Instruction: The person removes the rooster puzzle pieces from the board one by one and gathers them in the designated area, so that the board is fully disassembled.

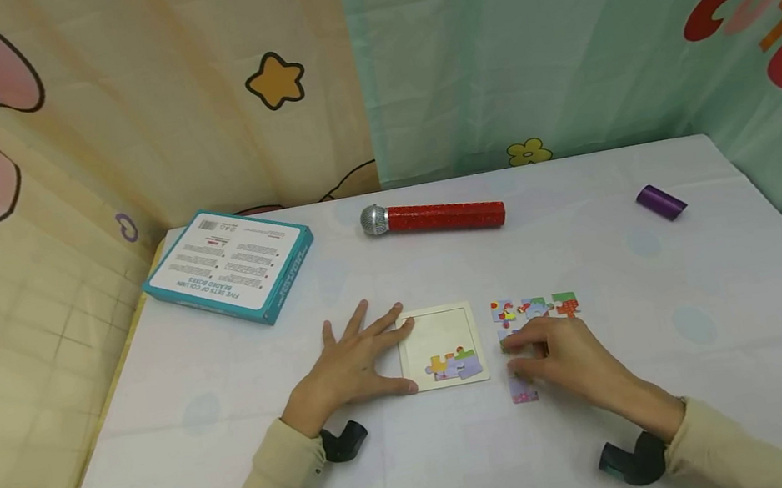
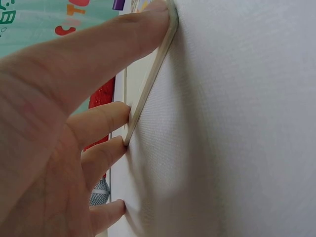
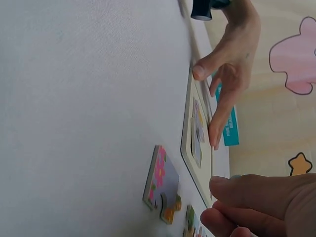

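A square cream puzzle tray lies mid-table, with a few joined jigsaw pieces in its lower right part. My left hand is spread at the tray's left side; thumb and fingertips touch its edge, also in the left wrist view. To the right of the tray, my right hand pinches a thin jigsaw piece, seen edge-on in the right wrist view, between thumb and fingers. Several loose pieces lie around that hand, among them a flowered piece and an orange-and-green one. The hand hides some of them.
Behind the tray lies a red toy microphone. At the back left is a teal box, and at the back right a small purple cylinder. Printed curtains hang along the table's far edge.
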`<state>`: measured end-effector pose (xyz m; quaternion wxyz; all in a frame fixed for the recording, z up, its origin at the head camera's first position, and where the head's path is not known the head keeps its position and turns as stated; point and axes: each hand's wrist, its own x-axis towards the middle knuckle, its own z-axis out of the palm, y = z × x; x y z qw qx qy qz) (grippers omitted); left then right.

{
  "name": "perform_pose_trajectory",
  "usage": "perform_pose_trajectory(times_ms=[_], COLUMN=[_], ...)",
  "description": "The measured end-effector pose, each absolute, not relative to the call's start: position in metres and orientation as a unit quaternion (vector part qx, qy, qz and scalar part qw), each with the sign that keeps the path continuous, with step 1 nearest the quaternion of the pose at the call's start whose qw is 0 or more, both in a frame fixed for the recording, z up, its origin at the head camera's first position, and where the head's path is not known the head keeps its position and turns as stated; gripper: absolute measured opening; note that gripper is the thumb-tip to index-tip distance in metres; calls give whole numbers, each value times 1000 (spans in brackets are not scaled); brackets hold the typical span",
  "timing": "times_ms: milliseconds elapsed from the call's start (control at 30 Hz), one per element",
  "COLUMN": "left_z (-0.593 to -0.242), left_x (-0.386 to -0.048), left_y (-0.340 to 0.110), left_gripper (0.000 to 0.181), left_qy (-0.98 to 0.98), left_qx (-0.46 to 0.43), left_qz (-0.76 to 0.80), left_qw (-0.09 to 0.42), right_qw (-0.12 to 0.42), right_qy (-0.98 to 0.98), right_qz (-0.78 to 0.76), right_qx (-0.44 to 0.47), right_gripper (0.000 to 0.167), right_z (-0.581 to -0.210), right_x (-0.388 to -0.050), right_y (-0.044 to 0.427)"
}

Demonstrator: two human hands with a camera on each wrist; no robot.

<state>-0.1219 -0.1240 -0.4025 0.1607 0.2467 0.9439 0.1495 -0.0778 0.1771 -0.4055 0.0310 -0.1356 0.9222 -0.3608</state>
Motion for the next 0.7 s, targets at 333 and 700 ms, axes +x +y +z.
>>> perform_pose_trajectory(times_ms=[333, 700], left_z=[-403, -403], left_x=[-121, -121], left_y=[-124, -125], left_gripper=[87, 87], left_qy=[945, 945], left_qx=[245, 247], left_qz=[146, 144], left_qw=[157, 156], right_qw=[43, 48], right_qy=[901, 910], right_qz=[-386, -338], right_qx=[-194, -234], right_gripper=[29, 27], right_z=[-412, -414], right_x=[-89, -96], right_y=[138, 117])
